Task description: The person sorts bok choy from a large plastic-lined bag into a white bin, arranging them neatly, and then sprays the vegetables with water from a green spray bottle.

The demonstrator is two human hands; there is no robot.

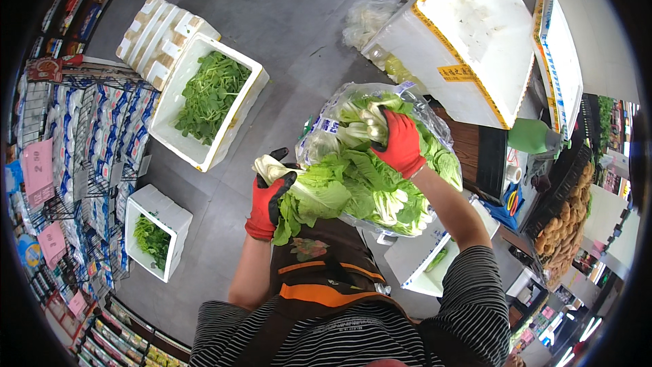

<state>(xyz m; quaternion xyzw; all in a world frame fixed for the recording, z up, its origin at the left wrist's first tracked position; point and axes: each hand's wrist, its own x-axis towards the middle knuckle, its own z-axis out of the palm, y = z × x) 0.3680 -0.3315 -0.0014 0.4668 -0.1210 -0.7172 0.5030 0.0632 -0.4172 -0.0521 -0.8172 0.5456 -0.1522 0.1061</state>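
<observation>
My left hand (270,203), in a red and black work glove, grips a leafy green cabbage (318,194) by its pale stem end. Its loose leaves spread toward the middle of the view. My right hand (403,143), gloved the same way, is closed around the white stalks of another leafy head (373,121). That head lies at the top of a heap of leafy greens (395,209) in an open clear plastic bag (351,93) with blue printing. The bag is directly in front of my apron (326,278). My right fingertips are partly hidden.
Foam boxes of greens stand at left, one large (239,112) and one small (175,234). A big foam box (438,35) is at upper right, and another foam box (423,265) is beside my right arm. Shelves of packaged goods (102,137) line the left. Orange-handled scissors (513,200) rest at right.
</observation>
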